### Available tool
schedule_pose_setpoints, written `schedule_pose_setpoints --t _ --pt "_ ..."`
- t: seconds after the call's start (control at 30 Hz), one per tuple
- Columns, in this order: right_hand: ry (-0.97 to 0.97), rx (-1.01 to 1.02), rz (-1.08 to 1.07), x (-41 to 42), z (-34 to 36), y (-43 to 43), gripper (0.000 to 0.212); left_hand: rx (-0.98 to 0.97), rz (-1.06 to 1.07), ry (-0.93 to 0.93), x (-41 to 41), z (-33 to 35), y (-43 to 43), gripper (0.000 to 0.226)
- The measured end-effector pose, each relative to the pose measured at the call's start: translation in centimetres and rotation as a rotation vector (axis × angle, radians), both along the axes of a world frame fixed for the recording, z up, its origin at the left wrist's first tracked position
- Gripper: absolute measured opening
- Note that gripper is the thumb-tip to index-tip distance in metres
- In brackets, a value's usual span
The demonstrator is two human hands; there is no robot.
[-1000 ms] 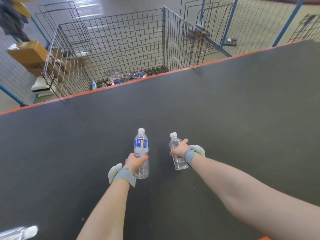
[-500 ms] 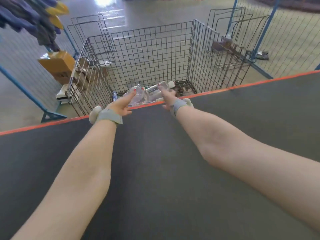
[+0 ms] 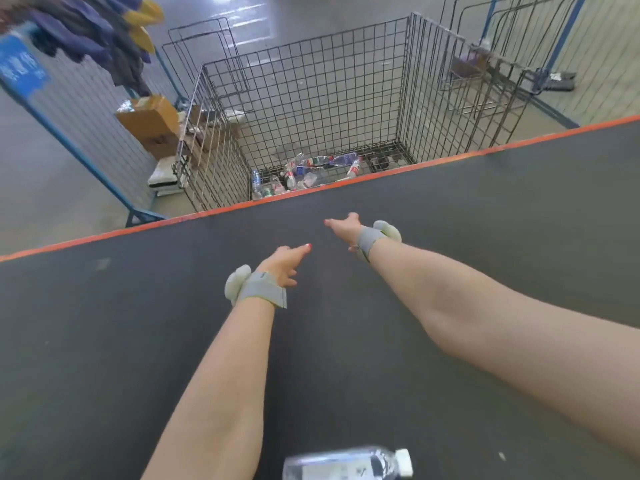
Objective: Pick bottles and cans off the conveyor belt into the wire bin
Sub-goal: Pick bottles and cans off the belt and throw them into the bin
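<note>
From the head camera, both bare arms are reaching forward over the dark conveyor belt (image 3: 131, 341), toward its orange far edge (image 3: 450, 158). The left hand (image 3: 284, 263) is hovering above the belt with its fingers stretched out and parted, gripping nothing; a grey wristband (image 3: 263, 289) is wrapping its wrist. The right hand (image 3: 343, 227) is reaching nearer the far edge, its fingers likewise straight and apart, holding nothing. A clear plastic bottle (image 3: 346, 463) with a white cap is lying on its side at the belt's near edge, just right of the left forearm, partly cut off by the frame. Just beyond the far edge the wire bin (image 3: 311, 91) is standing on the floor, and a heap of bottles (image 3: 308, 169) is lying on its bottom, close to the belt side. A cardboard box (image 3: 149, 116) is sitting left of the bin, below dark hanging clothing (image 3: 86, 36)
</note>
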State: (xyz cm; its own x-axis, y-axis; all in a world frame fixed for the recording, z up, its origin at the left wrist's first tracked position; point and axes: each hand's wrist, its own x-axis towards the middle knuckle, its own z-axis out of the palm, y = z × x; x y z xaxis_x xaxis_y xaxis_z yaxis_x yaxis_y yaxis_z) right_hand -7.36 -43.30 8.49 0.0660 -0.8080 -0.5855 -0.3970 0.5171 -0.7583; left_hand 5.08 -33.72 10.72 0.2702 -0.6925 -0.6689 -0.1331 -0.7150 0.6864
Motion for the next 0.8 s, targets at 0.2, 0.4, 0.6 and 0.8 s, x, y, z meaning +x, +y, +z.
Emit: schedule_pose_setpoints --t 0.2,0.4,0.6,0.8 --pt "0.2 0.099 0.114 -9.6 -3.1 10.5 0.089 0.045 -0.009 0.032 -4.1 -0.8 8.4 0.071" --pt "0.321 0.139 0.193 -18.6 -5.3 19.0 0.089 0.065 -0.065 0.064 -9.8 -1.6 13.1 0.064" --pt "0.503 0.199 0.62 -26.1 -4.3 24.2 0.124 0.118 -0.114 0.1 -15.9 -3.8 15.8 0.061" --pt "1.024 -0.017 0.906 -33.0 -8.5 28.4 0.089 0.162 -0.137 0.098 -20.8 -5.7 18.5 0.061"
